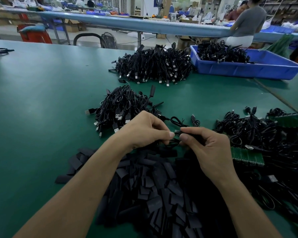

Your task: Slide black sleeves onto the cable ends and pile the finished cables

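My left hand (144, 129) and my right hand (206, 148) meet above the green table (41, 100), fingertips almost touching. Between them is the end of a black cable (177, 121), whose loop trails away behind the hands. My right hand pinches a black sleeve (190, 134) with thumb and forefinger. My left hand pinches the cable end beside it. Below my arms lies a heap of loose flat black sleeves (153, 186). A pile of coiled black cables (120, 107) sits just beyond my left hand.
A bigger cable pile (153, 64) lies farther back, next to a blue bin (248, 66) holding more cables. Tangled cables (258, 134) and green circuit strips (246, 157) fill the right side. A person sits at the far bench.
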Motion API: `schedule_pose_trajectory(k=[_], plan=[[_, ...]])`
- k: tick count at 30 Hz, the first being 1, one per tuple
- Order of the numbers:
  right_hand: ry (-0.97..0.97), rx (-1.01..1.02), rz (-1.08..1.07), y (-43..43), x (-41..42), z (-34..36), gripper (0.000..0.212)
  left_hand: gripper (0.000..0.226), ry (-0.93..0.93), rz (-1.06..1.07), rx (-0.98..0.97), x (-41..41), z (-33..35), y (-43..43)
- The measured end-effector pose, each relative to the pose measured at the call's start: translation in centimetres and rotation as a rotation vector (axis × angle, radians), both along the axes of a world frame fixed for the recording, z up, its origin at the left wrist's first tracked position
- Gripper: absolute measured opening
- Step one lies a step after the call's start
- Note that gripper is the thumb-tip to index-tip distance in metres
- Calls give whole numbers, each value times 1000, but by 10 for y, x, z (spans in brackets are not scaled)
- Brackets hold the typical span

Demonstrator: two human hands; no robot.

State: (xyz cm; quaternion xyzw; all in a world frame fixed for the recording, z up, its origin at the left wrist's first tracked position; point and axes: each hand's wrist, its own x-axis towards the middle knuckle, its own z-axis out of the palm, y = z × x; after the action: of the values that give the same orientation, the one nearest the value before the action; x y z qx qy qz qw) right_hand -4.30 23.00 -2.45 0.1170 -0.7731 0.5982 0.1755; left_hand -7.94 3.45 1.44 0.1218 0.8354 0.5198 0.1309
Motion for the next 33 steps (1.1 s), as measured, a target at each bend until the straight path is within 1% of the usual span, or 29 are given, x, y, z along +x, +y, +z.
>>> schedule_pose_trajectory(k=[5,10,15,19,21,23,26,29,33], plan=[[-20,-52,22,1,-1,-1,17,14,-8,-18,-15,2,2,2],[-28,-79,49,2,-1,2,15,15,31,-40,-27,4,4,2],[-28,-58,79,4,0,4,16,16,29,-75,-25,3,4,2],[-20,-53,74,5,-2,2,20,16,32,-45,-13,4,5,4],[-33,-76,80,4,-1,3,18,18,31,-10,0,4,4,4],[-48,-100,81,3,0,2,22,20,31,27,26,4,4,5],[-43,-84,75,4,-1,2,24,24,31,42,17,4,4,7],[-26,-74,55,3,-1,0,20,27,40,48,9,5,3,8],[0,-36,8,2,-2,-4,17,23,45,67,1,6,2,11]])
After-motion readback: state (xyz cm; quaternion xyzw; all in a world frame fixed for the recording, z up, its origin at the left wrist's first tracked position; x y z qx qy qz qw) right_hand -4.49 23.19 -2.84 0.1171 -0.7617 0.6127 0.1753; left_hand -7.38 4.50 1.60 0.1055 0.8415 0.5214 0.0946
